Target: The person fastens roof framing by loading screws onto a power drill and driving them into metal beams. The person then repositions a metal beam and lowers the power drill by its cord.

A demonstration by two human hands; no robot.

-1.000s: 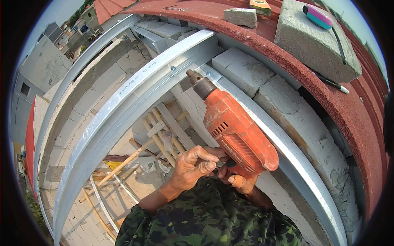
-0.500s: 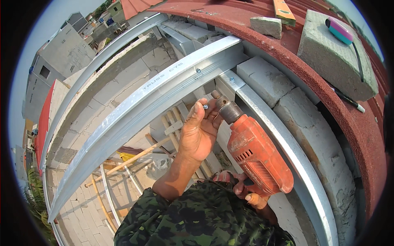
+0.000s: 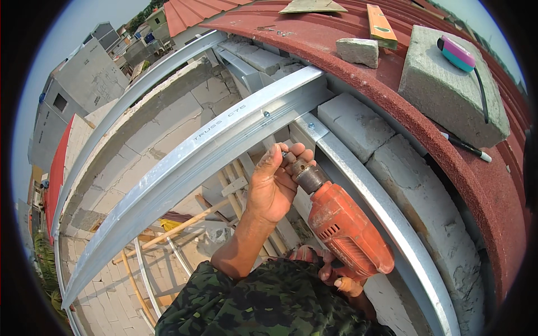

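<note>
My right hand (image 3: 348, 287) grips the handle of a worn red electric drill (image 3: 350, 229), which points up and to the left. At the chuck's tip, my left hand (image 3: 272, 187) pinches a small metal screw (image 3: 284, 153) between thumb and fingers. Its fingertips curl around the front of the drill, so whether the screw sits in the bit holder is hard to see. Just beyond my left hand runs a curved-looking galvanized steel channel (image 3: 185, 151) with a screw head in its side. A second steel channel (image 3: 386, 218) meets it and passes right of the drill.
A red metal roof (image 3: 358, 84) borders the right side. On it lie a concrete block (image 3: 454, 95) carrying a pink-and-teal tape measure (image 3: 458, 54), a marker (image 3: 468, 147), an orange spirit level (image 3: 382, 27) and a stone piece (image 3: 357, 52). Below are wooden poles (image 3: 185, 229) and block walls.
My left hand has brought the screw against the drill's tip, its fingers now closing around it. The drill has shifted slightly left and down in view.
</note>
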